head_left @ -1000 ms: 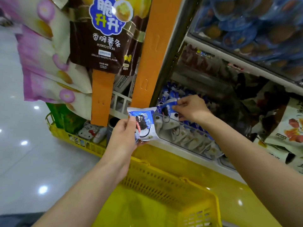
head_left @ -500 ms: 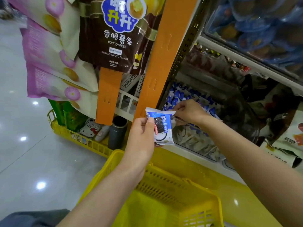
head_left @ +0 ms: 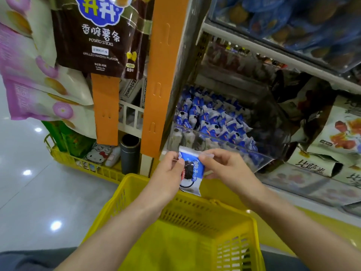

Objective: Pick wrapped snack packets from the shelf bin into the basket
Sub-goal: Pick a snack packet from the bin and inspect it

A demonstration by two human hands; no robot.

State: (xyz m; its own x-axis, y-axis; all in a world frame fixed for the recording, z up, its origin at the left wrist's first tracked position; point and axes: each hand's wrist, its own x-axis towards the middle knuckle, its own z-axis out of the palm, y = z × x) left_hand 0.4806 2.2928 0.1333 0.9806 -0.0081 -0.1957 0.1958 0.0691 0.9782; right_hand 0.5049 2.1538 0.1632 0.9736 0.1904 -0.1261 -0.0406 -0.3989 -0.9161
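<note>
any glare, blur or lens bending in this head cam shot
Head view: light spots glare off the glossy floor; the clear bin front carries a pale sheen; wide-angle bending slants the orange strip; the blue packs on the upper shelf look dim and soft; the snack packet pinched by the left hand and right hand reads fairly sharp.

A single head-worn wide view looks forward and down, close over the basket (head_left: 205, 218) at lower centre, with the shelf bin (head_left: 261, 161) mid-right.
</note>
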